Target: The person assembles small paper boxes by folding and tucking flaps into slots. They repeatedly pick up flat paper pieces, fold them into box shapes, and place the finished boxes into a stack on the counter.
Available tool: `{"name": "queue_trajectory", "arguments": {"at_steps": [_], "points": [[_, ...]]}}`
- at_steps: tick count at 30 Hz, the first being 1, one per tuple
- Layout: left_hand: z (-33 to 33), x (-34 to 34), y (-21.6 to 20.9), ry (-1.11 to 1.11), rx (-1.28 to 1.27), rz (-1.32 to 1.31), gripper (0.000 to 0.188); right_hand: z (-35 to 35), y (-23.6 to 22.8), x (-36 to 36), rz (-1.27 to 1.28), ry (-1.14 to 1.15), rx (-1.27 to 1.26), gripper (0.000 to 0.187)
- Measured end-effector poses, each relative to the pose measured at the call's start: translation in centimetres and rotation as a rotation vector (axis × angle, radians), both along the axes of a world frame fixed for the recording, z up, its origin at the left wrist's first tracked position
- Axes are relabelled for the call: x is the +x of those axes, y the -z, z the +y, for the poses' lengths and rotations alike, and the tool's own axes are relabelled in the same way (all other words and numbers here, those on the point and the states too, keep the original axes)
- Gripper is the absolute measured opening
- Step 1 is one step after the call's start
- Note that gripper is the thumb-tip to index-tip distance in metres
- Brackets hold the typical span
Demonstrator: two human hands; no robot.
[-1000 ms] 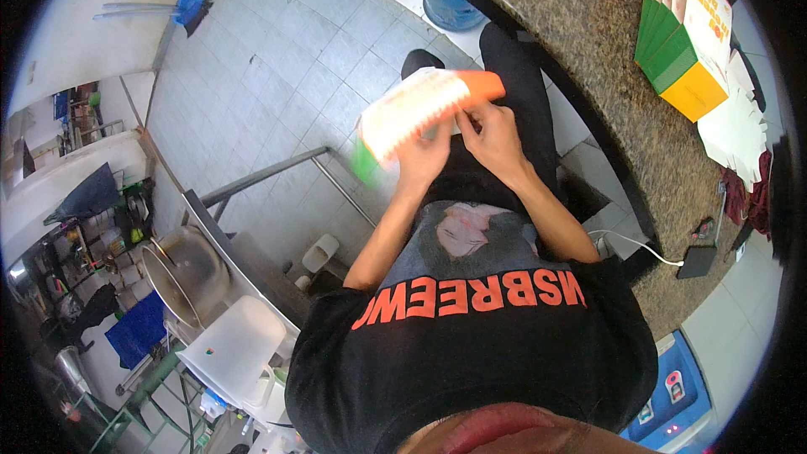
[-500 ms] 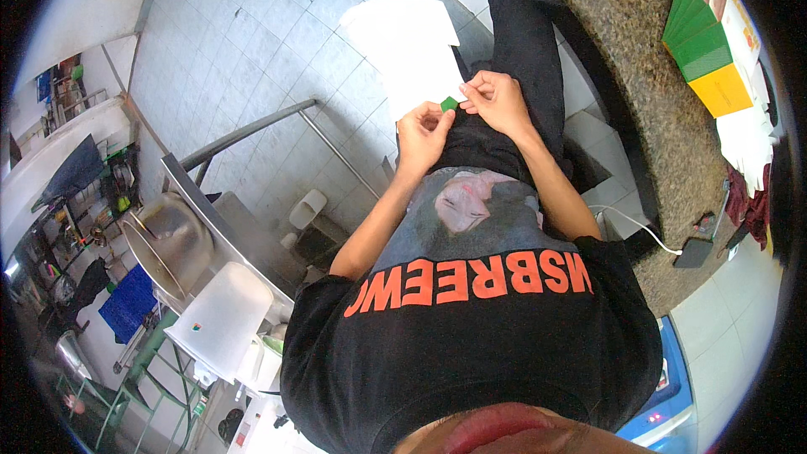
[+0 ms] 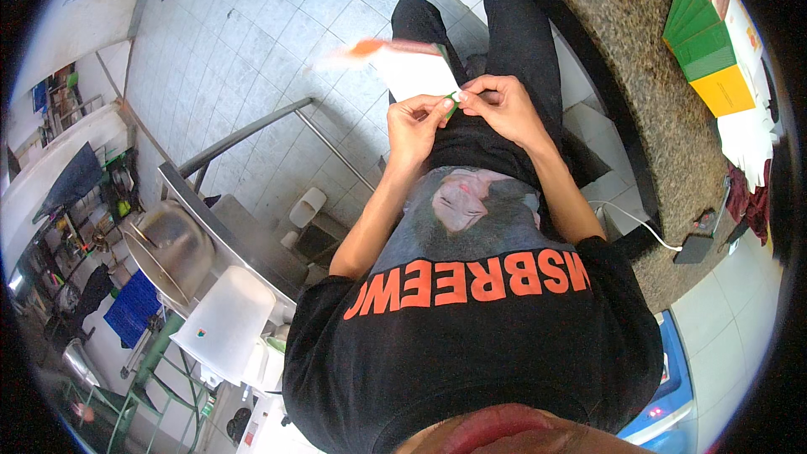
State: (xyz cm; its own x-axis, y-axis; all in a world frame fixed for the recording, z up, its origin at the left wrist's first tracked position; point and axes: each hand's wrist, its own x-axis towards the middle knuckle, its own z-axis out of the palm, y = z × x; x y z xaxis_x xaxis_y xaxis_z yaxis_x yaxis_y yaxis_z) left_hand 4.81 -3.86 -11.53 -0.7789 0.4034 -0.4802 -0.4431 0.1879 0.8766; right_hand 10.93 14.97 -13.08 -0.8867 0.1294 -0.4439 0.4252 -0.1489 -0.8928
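Above my lap, my left hand [image 3: 414, 127] and my right hand [image 3: 502, 108] pinch the near corner of a white printed card sheet [image 3: 418, 71]. The fingertips of both are close together, around a small green part [image 3: 454, 102] of the card. Most of the sheet reaches away from me toward the upper left, its white side facing up. Its far end, with orange print, is smeared by motion. What lies under my thumbs is partly hidden by the fingers.
To the right, a granite counter [image 3: 601, 13] carries a fanned stack of green and yellow printed cards [image 3: 706, 55] and a dark charger block [image 3: 693, 249] with a white cable. On the left are a metal rail [image 3: 252, 128], a white plastic chair [image 3: 225, 319] and a metal basin [image 3: 172, 244].
The white sheet shows much smaller and has turned, with its orange-printed end now visible and blurred. My hands have drawn closer together at the green part, and both my knees now show.
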Motion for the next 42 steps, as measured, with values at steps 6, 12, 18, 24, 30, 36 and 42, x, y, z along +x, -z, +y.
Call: {"name": "queue_trajectory", "arguments": {"at_steps": [6, 12, 18, 24, 30, 36, 42], "points": [[0.3, 0.2, 0.1, -0.013, 0.099, -0.076, 0.014, -0.8, -0.7, 0.2, 0.176, 0.052, 0.071, 0.011], [0.5, 1.1, -1.3, 0.001, 0.121, -0.071, 0.023, -1.2, -1.4, 0.1, 0.19, 0.109, 0.044, 0.011], [0.0, 1.9, -0.5, -0.057, 0.138, -0.009, 0.026, -1.0, -2.4, -0.3, 0.169, 0.043, 0.048, 0.011], [0.1, 2.3, 0.2, -0.103, 0.135, -0.017, 0.024, -0.9, -2.5, -0.5, 0.178, 0.032, 0.02, 0.008], [0.0, 2.1, 0.2, -0.127, 0.2, -0.001, 0.022, -1.2, -2.5, -0.4, 0.249, 0.047, 0.066, 0.008], [0.6, 2.2, 0.0, -0.161, 0.245, 0.018, 0.022, -1.3, -3.1, -0.6, 0.305, 0.067, 0.087, 0.008], [0.5, 1.9, -0.3, -0.139, 0.255, 0.008, 0.022, -1.4, -3.4, -0.8, 0.282, 0.081, 0.082, 0.007]]}}
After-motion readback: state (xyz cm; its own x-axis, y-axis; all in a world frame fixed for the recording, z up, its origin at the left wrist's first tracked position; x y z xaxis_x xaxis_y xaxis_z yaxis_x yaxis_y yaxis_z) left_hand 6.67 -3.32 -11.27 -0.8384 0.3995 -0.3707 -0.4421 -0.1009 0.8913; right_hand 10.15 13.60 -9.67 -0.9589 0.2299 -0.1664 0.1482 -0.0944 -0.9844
